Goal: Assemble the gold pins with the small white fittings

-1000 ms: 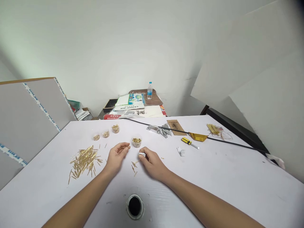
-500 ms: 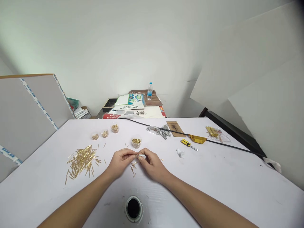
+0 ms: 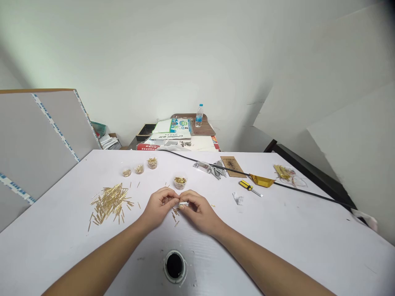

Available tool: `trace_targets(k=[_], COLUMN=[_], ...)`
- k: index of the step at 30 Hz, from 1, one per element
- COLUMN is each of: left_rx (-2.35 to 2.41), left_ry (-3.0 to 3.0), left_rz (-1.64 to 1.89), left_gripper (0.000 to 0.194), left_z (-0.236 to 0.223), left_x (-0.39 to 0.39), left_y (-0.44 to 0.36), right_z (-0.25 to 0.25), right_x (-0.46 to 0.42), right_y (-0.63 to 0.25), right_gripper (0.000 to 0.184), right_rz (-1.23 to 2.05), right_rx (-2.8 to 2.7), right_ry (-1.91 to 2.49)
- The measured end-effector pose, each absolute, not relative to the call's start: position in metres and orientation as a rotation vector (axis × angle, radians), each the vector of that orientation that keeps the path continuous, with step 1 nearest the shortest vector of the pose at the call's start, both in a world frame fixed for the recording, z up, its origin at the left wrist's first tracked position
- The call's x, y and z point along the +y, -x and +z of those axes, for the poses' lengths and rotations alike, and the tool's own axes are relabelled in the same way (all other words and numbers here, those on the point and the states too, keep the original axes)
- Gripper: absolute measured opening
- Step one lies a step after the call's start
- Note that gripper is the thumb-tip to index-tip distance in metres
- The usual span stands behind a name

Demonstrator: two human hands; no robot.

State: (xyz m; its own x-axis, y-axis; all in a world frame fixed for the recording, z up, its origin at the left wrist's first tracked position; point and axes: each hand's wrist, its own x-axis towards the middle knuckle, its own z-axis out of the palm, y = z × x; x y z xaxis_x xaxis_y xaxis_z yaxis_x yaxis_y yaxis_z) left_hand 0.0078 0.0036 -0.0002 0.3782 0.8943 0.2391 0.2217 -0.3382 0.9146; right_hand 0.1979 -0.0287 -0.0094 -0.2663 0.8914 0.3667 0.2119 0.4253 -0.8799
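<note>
Over the white table, my left hand and my right hand meet at the fingertips, both closed in a pinch. Between the thumb and fingers of my right hand shows a small white piece. Whatever my left fingertips pinch is too small to make out. Several thin brass pins lie loose just under the hands. Right behind the fingertips stands a clear cup of short gold-coloured parts. To the left spreads a large pile of brass pins.
Three small clear cups of metal parts stand back left. On the right lie a yellow screwdriver, a black cable, brown card and plastic bags. A round black-centred hole sits near the front.
The camera view has shifted slightly, so the table things appear a little to the right and higher. Both hands stay together, with only small finger movement.
</note>
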Motion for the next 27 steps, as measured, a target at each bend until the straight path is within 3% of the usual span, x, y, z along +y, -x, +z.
trace_targets(k=[7,10,15,22,25,27], left_rx=[1.001,0.966,1.016,1.066,1.049,1.035], left_ry=[-2.184,-2.602,-3.005,-3.113,-3.064,-2.946], left_rz=[0.911,0.732,0.457,0.266,0.353,0.48], left_gripper=[0.015,0.022,0.018,0.021,0.013,0.019], left_z=[0.004,0.008,0.012,0.011,0.009,0.006], left_x=[0.001,0.0,0.0,0.001,0.001,0.0], left_y=[-0.003,0.0,0.001,-0.001,-0.001,0.0], right_z=[-0.009,-0.009,-0.01,-0.012,-0.013,-0.013], right_x=[-0.029,-0.03,-0.032,-0.035,-0.034,-0.032], right_y=[-0.198,-0.197,-0.195,-0.194,-0.195,-0.196], right_gripper=[0.019,0.017,0.013,0.014,0.013,0.011], right_rz=[0.86,0.825,0.766,0.691,0.712,0.694], right_rx=[-1.74,-1.787,-1.848,-1.933,-1.922,-1.849], right_ry=[1.014,1.022,0.981,0.961,0.975,1.011])
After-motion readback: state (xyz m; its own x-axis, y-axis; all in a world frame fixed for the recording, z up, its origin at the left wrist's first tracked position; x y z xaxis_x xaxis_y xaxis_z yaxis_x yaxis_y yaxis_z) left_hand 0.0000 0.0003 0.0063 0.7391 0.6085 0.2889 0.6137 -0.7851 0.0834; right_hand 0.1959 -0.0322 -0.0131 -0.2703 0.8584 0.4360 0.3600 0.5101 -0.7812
